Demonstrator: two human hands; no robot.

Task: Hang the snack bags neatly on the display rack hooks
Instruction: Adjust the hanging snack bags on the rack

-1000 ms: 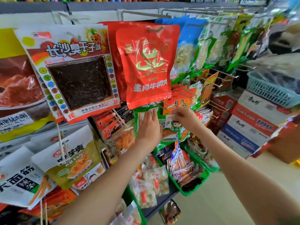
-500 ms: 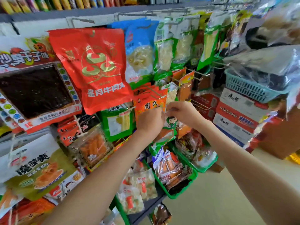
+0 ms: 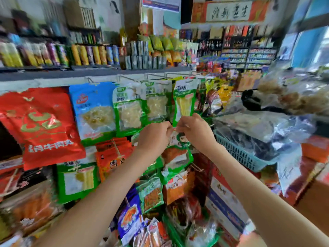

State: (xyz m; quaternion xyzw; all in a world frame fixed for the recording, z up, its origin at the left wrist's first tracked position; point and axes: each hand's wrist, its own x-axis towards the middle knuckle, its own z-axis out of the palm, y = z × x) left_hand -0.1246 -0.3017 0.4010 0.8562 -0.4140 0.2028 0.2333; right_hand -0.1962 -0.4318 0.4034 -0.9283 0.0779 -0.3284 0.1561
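Now | left grip [image 3: 153, 138]: fingers curled, pinching top edge of green snack bag [image 3: 178, 157] | right grip [image 3: 195, 132]: pinching same edge, just beside left grip | green snack bag: upright at mid-rack, just below hanging yellow-strip bag [image 3: 184, 102] | hung or not: cannot tell | blue basket [image 3: 236, 154] right, red bag [image 3: 44, 125] far left

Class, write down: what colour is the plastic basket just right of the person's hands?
The basket is light blue, seen best in the head view.
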